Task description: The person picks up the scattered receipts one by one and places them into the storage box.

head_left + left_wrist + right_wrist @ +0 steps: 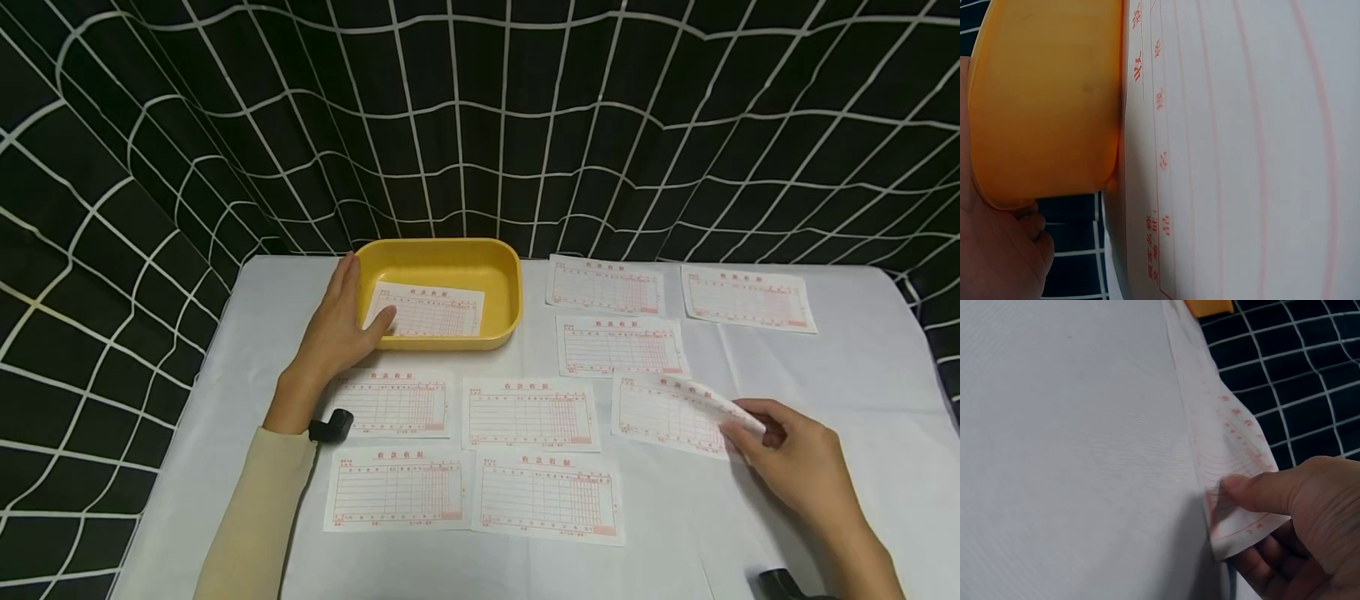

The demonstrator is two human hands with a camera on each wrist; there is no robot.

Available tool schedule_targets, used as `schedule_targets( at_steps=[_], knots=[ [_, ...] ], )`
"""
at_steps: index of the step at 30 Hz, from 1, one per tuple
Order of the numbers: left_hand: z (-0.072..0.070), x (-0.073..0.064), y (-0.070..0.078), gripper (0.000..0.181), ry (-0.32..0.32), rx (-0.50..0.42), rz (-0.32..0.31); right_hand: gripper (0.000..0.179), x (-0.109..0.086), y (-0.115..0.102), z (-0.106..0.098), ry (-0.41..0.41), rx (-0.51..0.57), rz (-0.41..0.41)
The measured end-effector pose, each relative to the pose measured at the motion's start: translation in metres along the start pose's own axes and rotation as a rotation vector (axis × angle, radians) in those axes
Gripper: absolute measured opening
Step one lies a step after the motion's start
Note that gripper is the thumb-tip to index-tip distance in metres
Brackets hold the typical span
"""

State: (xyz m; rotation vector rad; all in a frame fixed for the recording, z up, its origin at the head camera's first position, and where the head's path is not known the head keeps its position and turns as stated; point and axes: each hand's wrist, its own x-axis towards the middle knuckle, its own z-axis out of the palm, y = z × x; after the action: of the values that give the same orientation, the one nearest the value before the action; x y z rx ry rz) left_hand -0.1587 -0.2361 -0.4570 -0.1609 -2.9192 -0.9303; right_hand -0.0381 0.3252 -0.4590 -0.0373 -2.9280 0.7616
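One receipt slip (671, 412), pinched by the right hand (798, 450), stretched left of its fingertips; left hand (335, 323) gripped yellow tray (450, 342); we judged it a pick-up, next needing an even lift.

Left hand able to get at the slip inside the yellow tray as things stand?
Probably yes: the left hand holds the yellow tray by its left end, thumb over the near rim towards the slip, and no lid blocks the open top.
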Motion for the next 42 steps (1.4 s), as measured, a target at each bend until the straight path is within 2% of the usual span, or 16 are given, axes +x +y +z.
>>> schedule_targets(
  at_steps=[11, 19, 24, 42],
  knots=[
    [-0.001, 0.0, 0.0, 0.099, 0.005, 0.0, 0.01, 0.027, -0.004, 0.004, -0.008, -0.004, 0.016, -0.003],
    [0.0, 0.0, -0.001, 0.099, -0.004, 0.002, -0.005, 0.031, -0.003, 0.005, -0.016, -0.061, 0.053, 0.007],
    [0.0, -0.001, 0.0, 0.099, -0.006, -0.004, -0.008, 0.023, 0.001, 0.003, -0.02, -0.055, 0.069, -0.002],
    [0.0, 0.0, -0.001, 0.099, -0.006, -0.009, -0.008, 0.024, 0.023, -0.015, -0.038, -0.061, 0.034, -0.024]
  ],
)
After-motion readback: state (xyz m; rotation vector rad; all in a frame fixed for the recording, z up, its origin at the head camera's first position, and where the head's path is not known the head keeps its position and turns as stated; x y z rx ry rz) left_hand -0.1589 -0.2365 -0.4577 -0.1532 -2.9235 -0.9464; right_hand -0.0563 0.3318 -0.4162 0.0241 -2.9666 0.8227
